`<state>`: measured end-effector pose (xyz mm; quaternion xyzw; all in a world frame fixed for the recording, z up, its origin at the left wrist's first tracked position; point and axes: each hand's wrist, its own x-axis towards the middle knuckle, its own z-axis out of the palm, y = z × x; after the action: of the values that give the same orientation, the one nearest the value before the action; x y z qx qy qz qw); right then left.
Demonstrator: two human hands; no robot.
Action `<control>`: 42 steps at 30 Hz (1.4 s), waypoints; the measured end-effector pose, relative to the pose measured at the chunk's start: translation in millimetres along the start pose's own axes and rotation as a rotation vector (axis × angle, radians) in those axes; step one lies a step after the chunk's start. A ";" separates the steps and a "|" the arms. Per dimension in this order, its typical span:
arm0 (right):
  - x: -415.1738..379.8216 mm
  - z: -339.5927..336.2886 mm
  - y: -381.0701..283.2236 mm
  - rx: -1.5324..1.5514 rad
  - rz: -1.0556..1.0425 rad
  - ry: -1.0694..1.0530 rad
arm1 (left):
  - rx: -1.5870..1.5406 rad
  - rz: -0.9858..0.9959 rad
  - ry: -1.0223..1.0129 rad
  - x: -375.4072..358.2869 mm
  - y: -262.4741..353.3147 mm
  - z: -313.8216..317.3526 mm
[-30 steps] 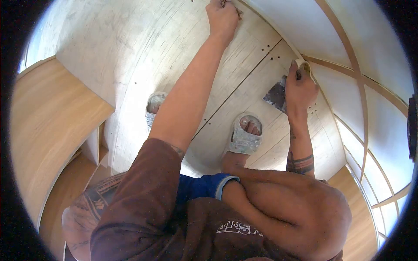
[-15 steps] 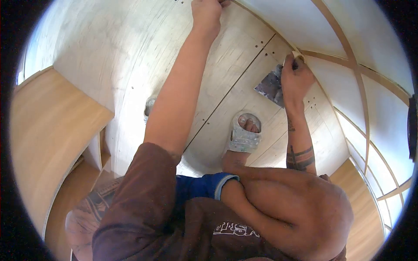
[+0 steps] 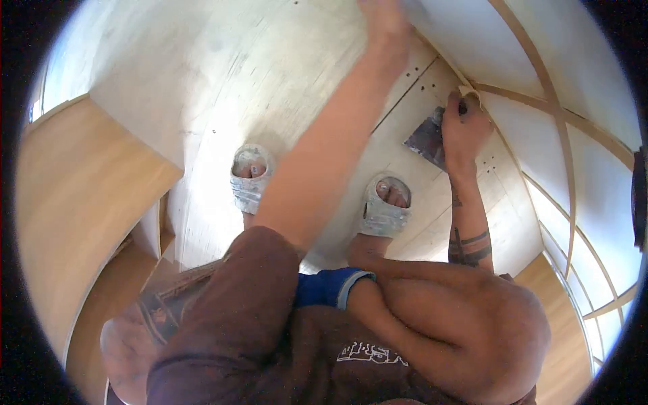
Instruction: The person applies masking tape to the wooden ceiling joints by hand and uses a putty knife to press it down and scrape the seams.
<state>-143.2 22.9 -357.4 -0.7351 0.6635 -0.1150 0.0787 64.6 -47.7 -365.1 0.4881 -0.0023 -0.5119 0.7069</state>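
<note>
My left hand is at the top of the view, over the pale plywood surface and close to its edge beside the white panels. Motion smears it, and its fingers are cut off by the frame, so anything in it is hidden. Farther right, my right hand is closed round a wide putty knife. The dark, smeared blade points left, just above the plywood near a seam and some small dark holes. A cream-coloured end sticks out past the fingers.
Two pale, spattered clogs stand on the plywood below my arms. White panels with wooden strips rise at the right. A light-brown wooden panel and an open recess are at the left.
My left arm and hand have swung to the right, uncovering the left clog. My right hand and the putty knife have shifted only slightly in view.
</note>
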 end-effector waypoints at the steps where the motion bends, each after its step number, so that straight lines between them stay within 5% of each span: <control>1: 1.0 1.9 1.3 -0.039 -0.039 0.028 | -0.024 0.014 -0.012 -5.6 -5.1 9.6; 12: -1.5 -5.3 -2.2 0.033 0.028 -0.022 | -0.236 0.152 -0.018 -5.5 19.5 19.8; 14: 0.6 -4.8 -3.4 0.024 0.010 -0.006 | 0.287 0.306 0.106 -3.6 26.6 9.5; 15: 1.0 -4.4 -4.5 0.021 0.029 -0.008 | 0.242 0.309 0.099 -3.2 26.1 6.9; 24: -1.0 -4.9 -1.4 0.054 -0.027 0.026 | -0.206 0.288 0.151 -10.4 -2.9 -33.8; 26: -1.8 -6.0 -5.2 0.073 -0.049 0.060 | 0.094 0.202 0.082 -21.4 -19.5 -40.1; 33: -1.1 -5.5 -3.8 0.105 0.004 -0.001 | 0.282 -0.056 -0.033 -74.3 -41.3 -24.7; 39: 0.9 -6.6 -2.6 0.099 0.051 -0.038 | 0.350 0.138 -0.062 -57.7 -74.4 -20.8; 41: -0.1 -2.0 1.6 0.064 0.025 -0.004 | 0.562 0.436 -0.093 -48.3 -70.6 -24.1; 42: -0.5 0.1 3.5 0.076 -0.013 0.035 | 0.561 0.436 -0.097 -50.2 -55.7 -19.4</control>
<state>-146.6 23.0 -358.5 -0.7337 0.6551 -0.1535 0.0944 10.2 2.2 -388.9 0.6263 -0.2803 -0.3512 0.6370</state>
